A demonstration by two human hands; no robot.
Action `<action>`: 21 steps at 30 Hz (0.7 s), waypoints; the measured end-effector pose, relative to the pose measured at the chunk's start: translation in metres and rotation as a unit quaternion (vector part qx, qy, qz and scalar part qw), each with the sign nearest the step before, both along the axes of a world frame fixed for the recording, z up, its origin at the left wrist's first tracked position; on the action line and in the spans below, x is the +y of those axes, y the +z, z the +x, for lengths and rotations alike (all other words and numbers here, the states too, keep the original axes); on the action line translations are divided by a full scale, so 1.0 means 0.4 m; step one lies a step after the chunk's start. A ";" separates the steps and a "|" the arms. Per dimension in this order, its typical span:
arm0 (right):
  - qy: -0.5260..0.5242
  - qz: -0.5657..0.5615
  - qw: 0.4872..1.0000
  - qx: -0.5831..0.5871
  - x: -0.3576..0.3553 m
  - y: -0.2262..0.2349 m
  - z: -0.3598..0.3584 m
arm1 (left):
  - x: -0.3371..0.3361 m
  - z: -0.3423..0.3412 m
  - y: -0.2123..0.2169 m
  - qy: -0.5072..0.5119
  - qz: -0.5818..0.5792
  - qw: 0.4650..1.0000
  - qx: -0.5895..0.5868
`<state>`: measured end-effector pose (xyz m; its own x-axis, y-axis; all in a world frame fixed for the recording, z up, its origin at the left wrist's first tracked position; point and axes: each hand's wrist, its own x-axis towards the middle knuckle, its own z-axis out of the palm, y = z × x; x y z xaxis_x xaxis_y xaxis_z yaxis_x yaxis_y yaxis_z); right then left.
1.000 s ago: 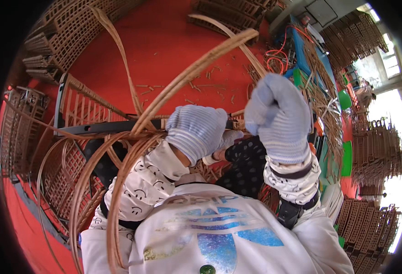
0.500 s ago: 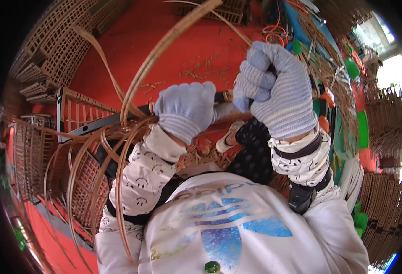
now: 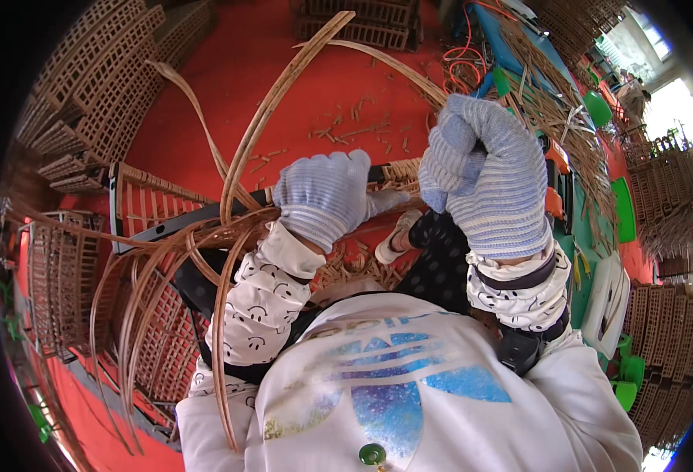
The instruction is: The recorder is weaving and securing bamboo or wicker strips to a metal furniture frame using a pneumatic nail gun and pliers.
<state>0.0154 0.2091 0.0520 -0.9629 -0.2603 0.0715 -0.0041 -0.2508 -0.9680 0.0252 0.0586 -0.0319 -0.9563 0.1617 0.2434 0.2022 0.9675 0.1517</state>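
- My right grip [image 3: 484,177] is curled tight on a strip [image 3: 397,63], whose long axis slants up and left, its free tip pointing left.
- My left grip [image 3: 323,193] bends down over the frame [image 3: 179,223]; I cannot tell how firmly, or what lies beneath.
- Beside it, the tall cane [image 3: 271,102] leans up and right.
- Strips lie across the blue counter [image 3: 497,49].
- Scraps [image 3: 350,126] litter the red floor [image 3: 228,86]; lattice panels [image 3: 118,86] are stacked at far left.

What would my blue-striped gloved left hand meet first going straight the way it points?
Short brown stick-like offcuts on the red floor look first in line; depth is unclear, so your left hand might pass above them.
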 end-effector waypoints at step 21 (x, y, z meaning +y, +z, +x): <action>0.121 0.233 0.950 -0.165 -0.175 -0.142 -0.338 | -0.011 0.004 -0.025 -0.050 0.048 0.992 0.104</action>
<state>-0.1200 0.1390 -0.0049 -0.8202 -0.4065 -0.4026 0.3230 0.2518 -0.9123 0.0267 0.0543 -0.0417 -0.8644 0.2195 0.4523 0.3326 0.9243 0.1873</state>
